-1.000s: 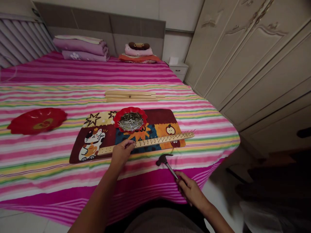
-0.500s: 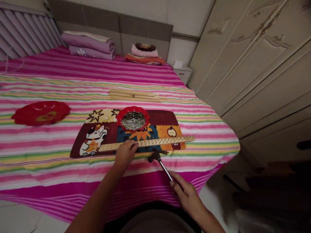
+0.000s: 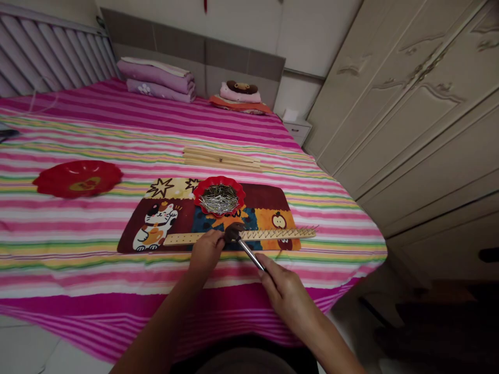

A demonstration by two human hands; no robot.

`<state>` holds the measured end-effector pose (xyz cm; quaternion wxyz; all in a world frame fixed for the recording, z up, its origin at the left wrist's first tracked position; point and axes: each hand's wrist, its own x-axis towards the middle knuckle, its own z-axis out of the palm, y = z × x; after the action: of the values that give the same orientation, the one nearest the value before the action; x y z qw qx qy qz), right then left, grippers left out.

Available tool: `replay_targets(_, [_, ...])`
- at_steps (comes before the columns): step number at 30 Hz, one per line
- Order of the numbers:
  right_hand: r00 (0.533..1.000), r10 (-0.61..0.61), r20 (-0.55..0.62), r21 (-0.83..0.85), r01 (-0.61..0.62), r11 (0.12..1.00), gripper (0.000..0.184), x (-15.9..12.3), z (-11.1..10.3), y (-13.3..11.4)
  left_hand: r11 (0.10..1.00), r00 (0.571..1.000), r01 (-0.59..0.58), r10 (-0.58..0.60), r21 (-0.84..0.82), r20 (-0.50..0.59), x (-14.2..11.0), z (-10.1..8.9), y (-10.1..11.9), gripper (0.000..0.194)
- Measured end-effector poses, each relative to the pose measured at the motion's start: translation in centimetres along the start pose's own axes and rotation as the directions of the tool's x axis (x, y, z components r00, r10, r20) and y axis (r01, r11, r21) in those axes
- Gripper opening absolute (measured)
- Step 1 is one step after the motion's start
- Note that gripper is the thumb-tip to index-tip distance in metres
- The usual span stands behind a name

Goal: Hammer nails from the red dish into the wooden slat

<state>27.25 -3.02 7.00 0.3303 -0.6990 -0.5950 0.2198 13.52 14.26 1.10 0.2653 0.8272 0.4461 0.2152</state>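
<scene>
Head view, right hand point(image 3: 286, 291) gripping hammer point(image 3: 242, 243), left hand point(image 3: 206, 253) pinching at pale nail-studded wooden strip point(image 3: 249, 236)

We see a mat point(image 3: 156, 228) on the bed point(image 3: 117, 291), near its front edge. On the mat: a dish of pins point(image 3: 219, 196) at the back-centre, w/ a nail-studded strip point(image 3: 273, 235) lying left-to-right in front of it. Behind the mat, a bundle of sticks point(image 3: 222, 158). Far left of the mat, a 2nd dish point(image 3: 77, 177). Pillows point(image 3: 159, 80) at the bed's head. Cupboards point(image 3: 409, 114) stand right of the bed, w/ a nightstand point(image 3: 297, 127) in the far corner btw them.
</scene>
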Motion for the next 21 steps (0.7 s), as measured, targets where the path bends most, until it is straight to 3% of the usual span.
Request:
replay_targets(4, [0.993,0.115,0.02,0.107,-0.116,0.987,0.038,-3.0,-0.5,1.2,0.997,1.0,0.003,-0.005,-0.075,-0.027,0.0,0.2,0.0,0.016])
replay_targets(9, [0.959,0.272,0.081,0.196,-0.283,0.939,0.042,-6.3,1.1,6.4,0.991,0.999,0.044,-0.047,-0.127,-0.023,1.0,-1.3,-0.2,0.017])
replay_targets(12, [0.939,0.344,-0.014,0.233,-0.331,0.914,0.043,-7.4,2.7,9.7,1.0,0.987,0.02,-0.02,-0.006,-0.157,3.1,-3.1,0.1,0.02])
replay_targets(14, [0.915,0.396,-0.073,0.273,-0.364,0.891,0.043,-7.6,3.5,11.2,0.986,0.983,-0.012,0.042,0.164,-0.179,5.1,-4.1,0.6,0.022])
replay_targets(16, [0.895,0.437,-0.092,0.307,-0.392,0.867,0.044,-7.6,3.9,11.8,0.941,0.993,-0.042,0.077,0.336,-0.092,7.1,-4.5,1.3,0.02])
replay_targets(21, [0.873,0.478,-0.096,0.333,-0.425,0.842,0.045,-7.4,3.9,11.5,0.84,0.987,-0.02,-0.069,0.542,0.144,10.3,-4.3,2.6,0.017])
